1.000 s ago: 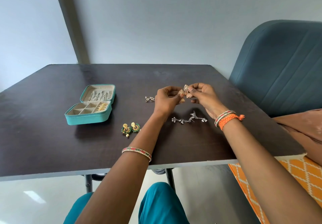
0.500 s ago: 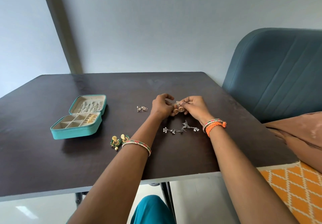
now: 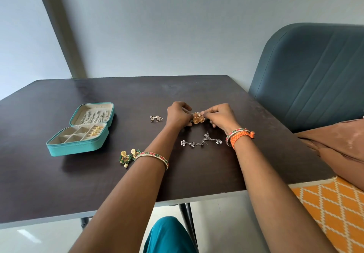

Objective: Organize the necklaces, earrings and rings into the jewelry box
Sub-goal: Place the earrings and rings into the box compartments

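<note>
Pinched between the left hand (image 3: pixel 178 114) and the right hand (image 3: pixel 220 115), a pair of round gold earrings (image 3: pixel 198 118) is held just above the tabletop (image 3: pixel 216 174), well right of the open jewelry box (image 3: pixel 78 146). The earrings are judged light, stiff and small, with thin posts that could bend or snag; they are best taken by the disc edges, one at a time. Just beside the wrists a silver chain piece (image 3: pixel 201 142) lies loose and could be dragged by a bangle. Between the hands and the box, triangular earrings (image 3: pixel 156 118) and green-and-gold earrings (image 3: pixel 128 155) are passed on the way. Some box compartments are already filled.
</note>
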